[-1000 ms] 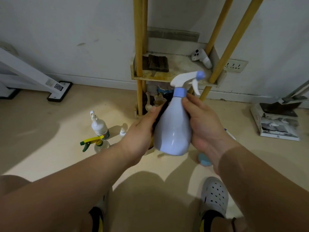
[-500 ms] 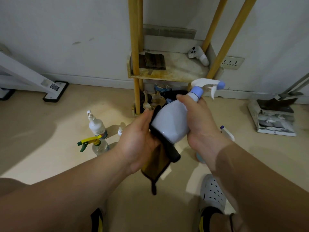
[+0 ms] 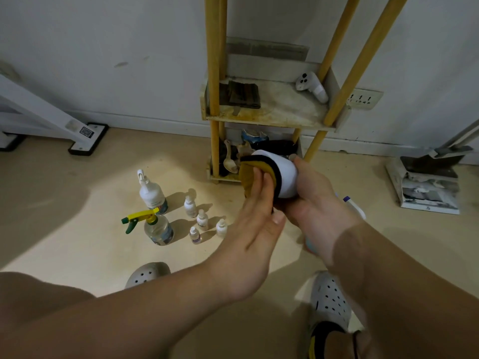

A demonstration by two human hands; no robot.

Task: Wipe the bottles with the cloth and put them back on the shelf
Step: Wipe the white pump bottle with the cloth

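A white spray bottle (image 3: 286, 177) is tipped with its base pointing away from me, towards the shelf. My right hand (image 3: 318, 203) grips its body; the spray head is hidden behind that hand. My left hand (image 3: 256, 229) presses a yellow cloth with a black edge (image 3: 248, 174) against the bottle's base, fingers laid fairly straight over it. On the floor to the left stand a white bottle (image 3: 150, 193), a clear spray bottle with a yellow-green trigger (image 3: 158, 229) and several small dropper bottles (image 3: 202, 220). The yellow-posted shelf (image 3: 272, 117) is just beyond my hands.
A dark folded cloth (image 3: 242, 95) and a white controller (image 3: 312, 88) lie on the shelf board. Spoons and clutter fill the bottom tier. A dustpan (image 3: 427, 182) sits at the right, a white stand foot (image 3: 85, 136) at the left. My grey clogs (image 3: 329, 301) are below.
My right hand has tipped the bottle from upright until its base faces away. My left hand has brought the cloth up from under the bottle onto its base.
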